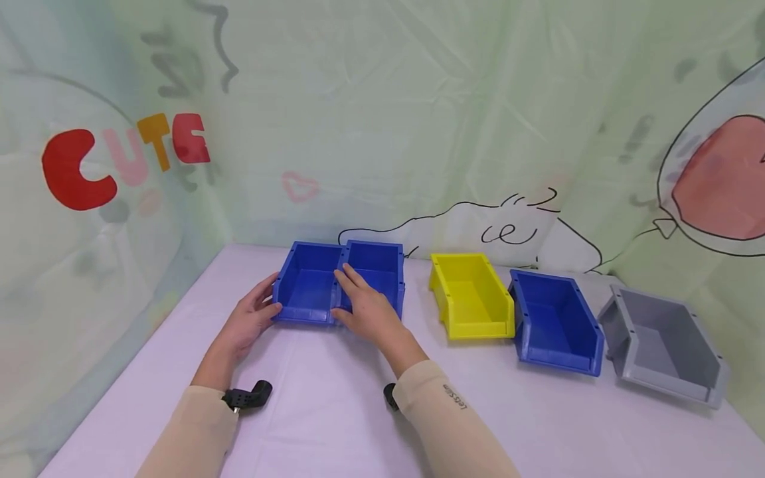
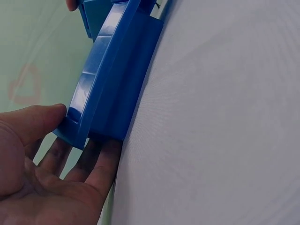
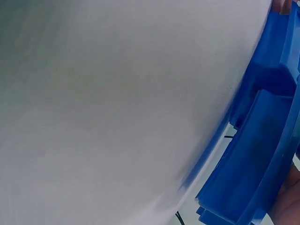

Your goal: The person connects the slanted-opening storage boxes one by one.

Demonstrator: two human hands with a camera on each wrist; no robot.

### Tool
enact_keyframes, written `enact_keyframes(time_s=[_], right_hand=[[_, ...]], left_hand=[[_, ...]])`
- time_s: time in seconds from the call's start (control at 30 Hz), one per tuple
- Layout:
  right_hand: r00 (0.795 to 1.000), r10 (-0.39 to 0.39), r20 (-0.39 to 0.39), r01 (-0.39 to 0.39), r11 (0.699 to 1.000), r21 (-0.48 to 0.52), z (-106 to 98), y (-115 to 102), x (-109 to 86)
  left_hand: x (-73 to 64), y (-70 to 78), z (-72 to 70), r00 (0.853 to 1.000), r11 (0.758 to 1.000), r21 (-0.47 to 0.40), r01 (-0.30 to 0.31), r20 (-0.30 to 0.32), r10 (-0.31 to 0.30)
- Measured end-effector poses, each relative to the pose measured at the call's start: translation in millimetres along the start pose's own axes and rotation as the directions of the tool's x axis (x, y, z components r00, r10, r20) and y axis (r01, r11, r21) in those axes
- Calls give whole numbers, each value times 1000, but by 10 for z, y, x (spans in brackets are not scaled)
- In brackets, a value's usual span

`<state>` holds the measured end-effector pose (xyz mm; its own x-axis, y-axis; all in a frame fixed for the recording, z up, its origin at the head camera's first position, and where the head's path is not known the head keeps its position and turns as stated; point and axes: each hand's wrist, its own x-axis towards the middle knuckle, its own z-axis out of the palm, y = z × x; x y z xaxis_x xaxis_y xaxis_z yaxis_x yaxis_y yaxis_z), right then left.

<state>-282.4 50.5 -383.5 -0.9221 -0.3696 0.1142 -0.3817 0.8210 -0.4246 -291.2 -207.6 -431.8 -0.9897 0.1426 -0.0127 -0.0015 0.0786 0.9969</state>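
Two blue storage bins stand side by side at the back left of the table in the head view. My left hand (image 1: 248,322) holds the left blue bin (image 1: 307,295) at its front left corner. In the left wrist view the thumb (image 2: 44,121) is on the front lip and the other fingers are against the outer side. My right hand (image 1: 373,312) reaches over the right blue bin (image 1: 382,255) and grips it by the wall beside the left bin. The right wrist view shows this bin's underside edge raised off the table, with a gap beneath.
To the right stand a yellow bin (image 1: 472,292), another blue bin (image 1: 552,318) and a grey bin (image 1: 663,345), in a slanting row. A printed curtain (image 1: 382,119) hangs right behind the white table (image 1: 317,398).
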Motion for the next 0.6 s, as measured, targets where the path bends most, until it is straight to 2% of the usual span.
enact_keyframes(time_s=[0.33,0.6], right_hand=[[1000,6,5,-6,1000,3,-1,2,-16],[1000,15,17,-15,1000,1,6,-8,-13]], left_hand=[[-4,-5,25,1000,1000,-1,8,-4,-8],[1,-10,15,1000,1000,-6,-14,-1,14]])
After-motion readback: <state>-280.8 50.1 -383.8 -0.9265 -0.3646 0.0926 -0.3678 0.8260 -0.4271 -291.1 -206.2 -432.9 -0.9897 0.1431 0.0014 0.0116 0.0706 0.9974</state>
